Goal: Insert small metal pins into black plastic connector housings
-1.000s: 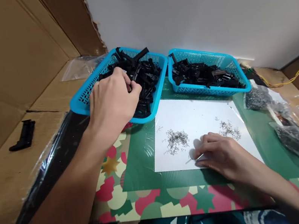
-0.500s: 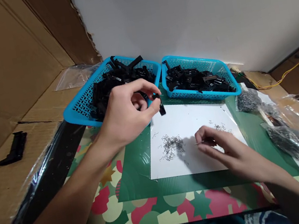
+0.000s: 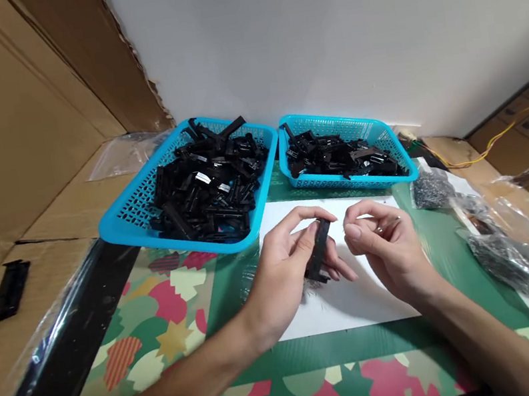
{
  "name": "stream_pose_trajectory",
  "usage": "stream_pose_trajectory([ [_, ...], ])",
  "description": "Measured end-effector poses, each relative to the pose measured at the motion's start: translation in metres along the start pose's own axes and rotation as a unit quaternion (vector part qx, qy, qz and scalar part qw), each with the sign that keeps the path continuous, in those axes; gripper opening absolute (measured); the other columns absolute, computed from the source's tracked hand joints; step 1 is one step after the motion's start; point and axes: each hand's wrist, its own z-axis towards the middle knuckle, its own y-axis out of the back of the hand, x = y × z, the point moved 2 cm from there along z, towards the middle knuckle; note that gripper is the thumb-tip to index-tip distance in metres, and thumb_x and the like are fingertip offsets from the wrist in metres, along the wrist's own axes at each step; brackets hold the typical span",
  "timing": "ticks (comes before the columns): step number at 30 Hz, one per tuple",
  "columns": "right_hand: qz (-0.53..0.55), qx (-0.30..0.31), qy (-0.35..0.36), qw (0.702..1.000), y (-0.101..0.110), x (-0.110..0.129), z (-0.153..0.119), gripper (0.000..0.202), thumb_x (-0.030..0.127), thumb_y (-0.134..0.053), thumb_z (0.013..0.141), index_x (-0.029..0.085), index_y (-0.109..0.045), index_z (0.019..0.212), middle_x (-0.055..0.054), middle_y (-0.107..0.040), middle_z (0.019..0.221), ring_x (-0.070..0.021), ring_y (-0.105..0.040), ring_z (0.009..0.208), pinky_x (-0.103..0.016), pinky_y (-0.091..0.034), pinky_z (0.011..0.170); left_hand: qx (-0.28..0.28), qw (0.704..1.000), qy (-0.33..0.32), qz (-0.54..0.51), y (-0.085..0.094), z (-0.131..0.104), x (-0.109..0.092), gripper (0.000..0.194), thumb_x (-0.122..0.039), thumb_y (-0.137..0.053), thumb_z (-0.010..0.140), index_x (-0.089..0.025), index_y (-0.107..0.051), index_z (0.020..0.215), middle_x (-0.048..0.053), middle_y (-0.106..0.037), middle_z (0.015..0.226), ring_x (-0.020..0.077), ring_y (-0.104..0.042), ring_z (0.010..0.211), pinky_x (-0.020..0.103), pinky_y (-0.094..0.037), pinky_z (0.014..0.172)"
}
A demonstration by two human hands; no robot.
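My left hand [image 3: 287,255] is closed on a long black plastic part [image 3: 321,249], gripping it between thumb and fingers over the white paper [image 3: 363,303]. The part stands tilted, its wider end down. My right hand [image 3: 389,245] is just to the right of it, thumb and index finger pinched together near the part but apart from it. A thin silvery metal piece [image 3: 391,224] shows among the right fingers; its tip is too small to make out. Small bent metal wires [image 3: 313,291] lie on the paper, mostly hidden beneath my left hand.
Two blue baskets [image 3: 115,230] of black plastic parts stand at the back, against the wall. Another black part [image 3: 1,296] lies on cardboard at left. Clear plastic bags of small metal pieces [image 3: 503,259] are on the right, with a yellow cable [image 3: 481,156] behind.
My left hand has come from the left basket's front edge down over the paper with the black part. My right hand has risen, and the two hands are now close together.
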Motion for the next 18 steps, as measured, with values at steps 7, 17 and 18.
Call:
stream_pose_trajectory([
  [7,0.029,-0.036,-0.039,0.998,-0.002,-0.018,-0.006,0.025,0.043,-0.083,0.088,0.020,-0.071,0.088,0.011,-0.027,0.052,-0.0097,-0.020,0.054,-0.029,-0.017,0.055,-0.043,0.998,0.037,0.014,0.004,-0.003,0.017,0.034,-0.049,-0.065,0.102,-0.033,-0.052,0.129,-0.005,-0.049,0.089,0.0044,-0.044,0.054,0.018,-0.027,0.047],
  [17,0.037,0.017,-0.060,0.997,-0.006,-0.021,-0.011,0.018,0.039,-0.078,0.093,0.021,-0.080,0.096,0.009,-0.026,0.057,-0.0102,-0.023,0.056,-0.029,-0.020,0.054,-0.079,0.980,-0.058,0.173,0.008,-0.007,0.018,0.017,-0.040,-0.064,0.104,-0.024,-0.062,0.101,-0.004,-0.051,0.082,0.0100,-0.042,0.066,0.023,-0.033,0.057],
  [18,0.015,0.018,-0.052,0.998,-0.006,-0.019,-0.011,0.018,0.039,-0.077,0.094,0.022,-0.080,0.097,0.008,-0.028,0.058,-0.0105,-0.024,0.056,-0.029,-0.020,0.054,-0.084,0.978,-0.060,0.179,0.010,-0.006,0.016,0.017,-0.040,-0.063,0.105,-0.024,-0.062,0.100,-0.004,-0.050,0.081,0.0098,-0.041,0.064,0.024,-0.033,0.056],
])
